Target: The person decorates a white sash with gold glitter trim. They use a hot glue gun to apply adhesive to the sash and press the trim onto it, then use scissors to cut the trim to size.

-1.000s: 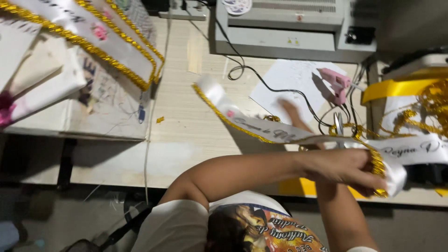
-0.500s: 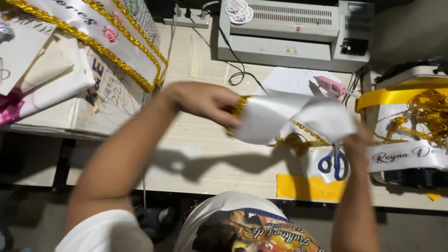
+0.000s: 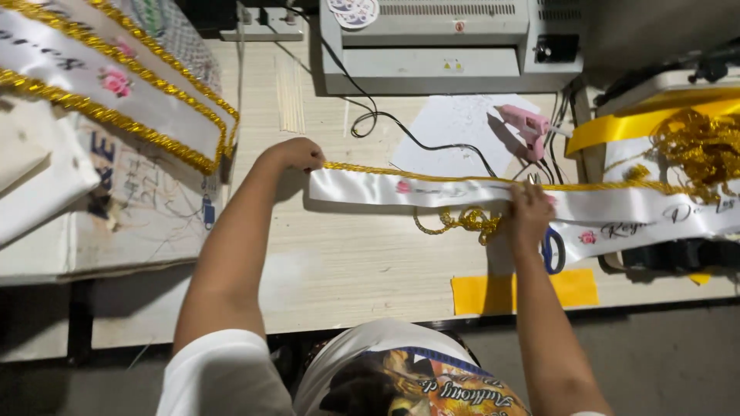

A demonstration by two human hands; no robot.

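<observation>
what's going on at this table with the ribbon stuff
A person is laying a white satin sash with gold braid trim flat along a wooden worktable. The left hand pins the sash's end, and the right hand presses it down further along, beside a loose curl of gold braid. Blue-handled scissors lie by the right hand. A pink glue gun rests on paper behind the sash, and a grey laminator sits at the back.

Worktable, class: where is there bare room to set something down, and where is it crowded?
Free: the pale worktable in front of the white sash, between the left hand and the yellow sheet. Crowded: the right side, with glue gun, cables, gold trim and scissors by the right hand.
</observation>
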